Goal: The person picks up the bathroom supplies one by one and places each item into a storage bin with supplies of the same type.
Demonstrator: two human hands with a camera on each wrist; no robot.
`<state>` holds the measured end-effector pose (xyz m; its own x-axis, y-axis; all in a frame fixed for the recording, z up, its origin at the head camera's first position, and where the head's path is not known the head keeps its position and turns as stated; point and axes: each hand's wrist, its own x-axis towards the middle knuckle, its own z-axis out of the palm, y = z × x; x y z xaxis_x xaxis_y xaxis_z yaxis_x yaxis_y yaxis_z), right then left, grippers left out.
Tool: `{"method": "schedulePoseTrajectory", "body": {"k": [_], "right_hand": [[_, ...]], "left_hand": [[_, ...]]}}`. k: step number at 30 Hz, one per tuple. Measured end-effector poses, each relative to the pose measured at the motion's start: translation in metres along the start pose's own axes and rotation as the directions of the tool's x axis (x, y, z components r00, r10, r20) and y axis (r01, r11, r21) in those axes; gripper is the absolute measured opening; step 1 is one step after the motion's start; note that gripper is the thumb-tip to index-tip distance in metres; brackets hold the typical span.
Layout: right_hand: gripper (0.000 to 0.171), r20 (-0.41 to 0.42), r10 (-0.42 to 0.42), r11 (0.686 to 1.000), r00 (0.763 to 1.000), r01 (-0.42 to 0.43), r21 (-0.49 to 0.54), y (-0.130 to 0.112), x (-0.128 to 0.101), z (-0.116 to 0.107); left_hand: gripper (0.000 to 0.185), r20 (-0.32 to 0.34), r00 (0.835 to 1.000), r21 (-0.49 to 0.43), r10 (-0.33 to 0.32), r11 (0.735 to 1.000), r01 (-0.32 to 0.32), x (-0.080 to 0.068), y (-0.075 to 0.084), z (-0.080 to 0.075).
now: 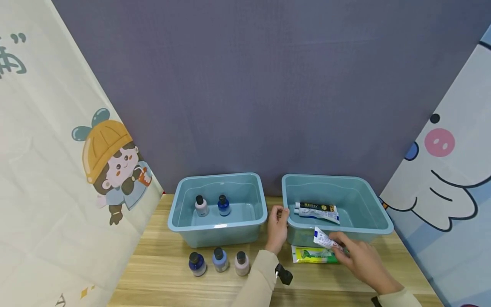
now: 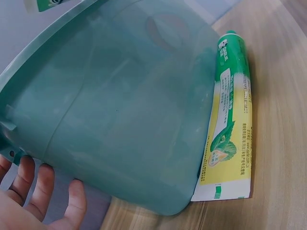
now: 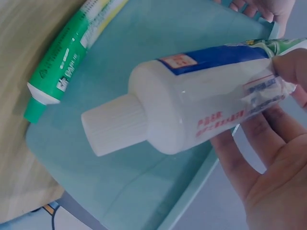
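Our right hand point(image 1: 360, 260) pinches the white tube point(image 1: 325, 239) by its crimped tail while our left hand point(image 1: 277, 226) grasps the right bin point(image 1: 377, 219) rim, so it may slip and miss the bin.

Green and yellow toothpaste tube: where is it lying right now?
In the head view, the green and yellow toothpaste tube lies flat on the wooden table, against the front wall of the right-side teal plastic bin, just beside the right hand.

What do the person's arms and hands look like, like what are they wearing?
Both hands are bare: no gloves or rings show. The left hand comes out of a beige long sleeve, with a small black device beside the wrist. The right hand has a matching beige cuff with something dark at its edge.
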<state>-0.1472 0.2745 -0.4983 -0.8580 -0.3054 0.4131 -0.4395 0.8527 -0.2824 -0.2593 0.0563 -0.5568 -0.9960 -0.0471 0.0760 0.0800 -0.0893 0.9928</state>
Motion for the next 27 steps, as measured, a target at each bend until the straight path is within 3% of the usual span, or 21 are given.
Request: {"method": "schedulePoseTrajectory", "body": {"k": [17, 27], "right_hand": [[0.041, -0.052, -0.140, 0.988, 0.989, 0.136, -0.074, 0.006, 0.022, -0.025], [0.047, -0.094, -0.198, 0.979, 0.976, 0.193, -0.064, 0.013, 0.035, -0.036]], "left_hand": [[0.020, -0.008, 1.000, 0.010, -0.002, 1.000, 0.002, -0.001, 0.001, 0.000], [0.019, 0.002, 1.000, 0.002, 0.002, 1.000, -0.002, -0.002, 0.002, 0.000]]}}
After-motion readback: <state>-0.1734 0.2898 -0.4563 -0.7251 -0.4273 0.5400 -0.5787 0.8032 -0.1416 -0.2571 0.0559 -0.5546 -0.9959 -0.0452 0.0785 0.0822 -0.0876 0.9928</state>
